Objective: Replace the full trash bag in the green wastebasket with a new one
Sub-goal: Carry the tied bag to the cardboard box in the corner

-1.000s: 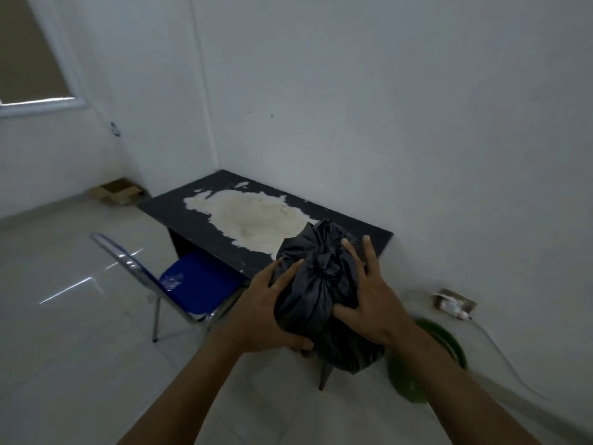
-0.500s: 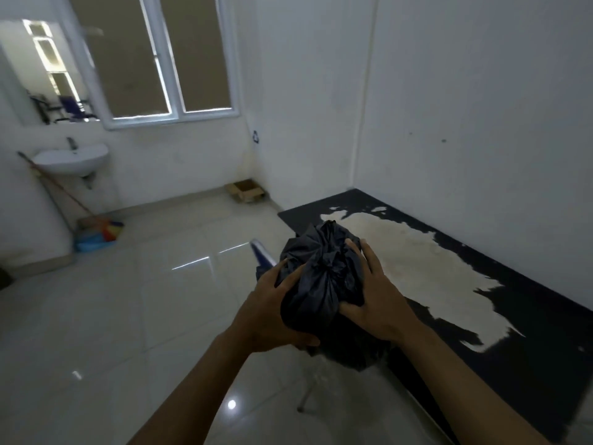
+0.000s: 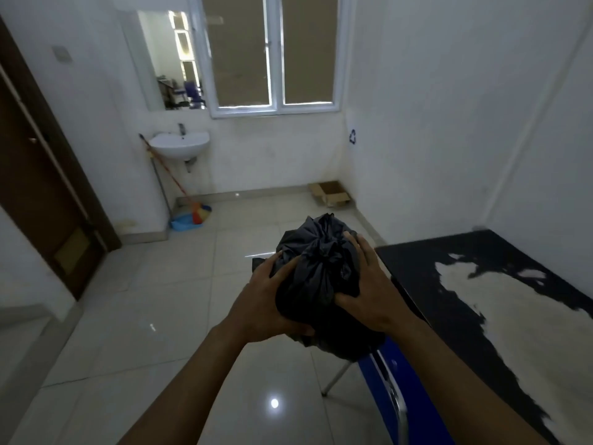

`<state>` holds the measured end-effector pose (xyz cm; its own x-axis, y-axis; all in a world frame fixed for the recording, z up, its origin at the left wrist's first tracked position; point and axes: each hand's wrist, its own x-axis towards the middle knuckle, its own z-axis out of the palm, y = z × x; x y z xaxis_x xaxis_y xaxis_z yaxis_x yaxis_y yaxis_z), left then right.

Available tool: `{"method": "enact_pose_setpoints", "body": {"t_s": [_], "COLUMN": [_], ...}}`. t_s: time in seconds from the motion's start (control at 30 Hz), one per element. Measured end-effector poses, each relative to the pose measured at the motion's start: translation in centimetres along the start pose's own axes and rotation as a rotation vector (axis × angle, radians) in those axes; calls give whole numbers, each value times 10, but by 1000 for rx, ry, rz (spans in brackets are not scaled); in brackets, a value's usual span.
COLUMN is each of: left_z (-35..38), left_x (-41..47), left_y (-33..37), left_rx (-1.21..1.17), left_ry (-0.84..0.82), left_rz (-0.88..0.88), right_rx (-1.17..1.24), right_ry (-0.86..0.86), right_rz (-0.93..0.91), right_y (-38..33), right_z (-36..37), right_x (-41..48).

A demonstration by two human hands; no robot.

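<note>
— Bag check: where do you have it?

— You hold the full black trash bag [image 3: 321, 277] in front of your chest, up off the floor, over the pale tiles and just left of the black table [image 3: 475, 284].

— Which way does it point?

— Its long axis runs from the knotted, gathered neck at the far upper end down to the rounded bottom near you. The neck tips up and away from you, toward the window [image 3: 272, 56]; the bulging bottom hangs low, over the blue chair [image 3: 404, 393] beside the table.

— And your hands?

— Your left hand [image 3: 266, 303] cups the left side and underside, fingers curled around the plastic, thumb up along the front. Your right hand [image 3: 369, 293] presses against the right side, fingers spread up toward the knot, thumb dug into a fold. Both are closed on the bag, one on each side.

— Anything else around?

— A white sink [image 3: 179, 146] hangs on the far wall, with a broom [image 3: 179, 184] leaning beside it and its head resting in a blue dustpan [image 3: 187, 221]. A cardboard box [image 3: 330, 192] sits open in the far corner. A brown door [image 3: 41, 178] stands at your left. The table's black top is worn through to a pale patch.
</note>
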<state>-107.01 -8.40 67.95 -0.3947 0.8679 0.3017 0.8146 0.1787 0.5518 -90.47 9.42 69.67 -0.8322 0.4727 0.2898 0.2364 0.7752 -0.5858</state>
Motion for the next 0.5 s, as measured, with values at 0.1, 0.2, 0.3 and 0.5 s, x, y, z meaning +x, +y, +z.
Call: {"method": "enact_pose_setpoints", "body": {"t_s": [0.1,0.2,0.3,0.5], "left_z": [-17,-34,-49,-73], "left_x": [41,74,109,192], "left_y": [-44,-89,-137,-237], "left_rx": [4,7,29,41], "left_ry": [59,104,136,121], "left_rz": [-65,-134,-175,-189], "right_rx": [15,29,31,41], "right_ry": [-63,-106,-130,-139], "right_rz": [-66,-116,-161,-157], "right_y": [8,9,11,23], "right_z": [22,48,76,130], "right_x": [81,152,216,337]}}
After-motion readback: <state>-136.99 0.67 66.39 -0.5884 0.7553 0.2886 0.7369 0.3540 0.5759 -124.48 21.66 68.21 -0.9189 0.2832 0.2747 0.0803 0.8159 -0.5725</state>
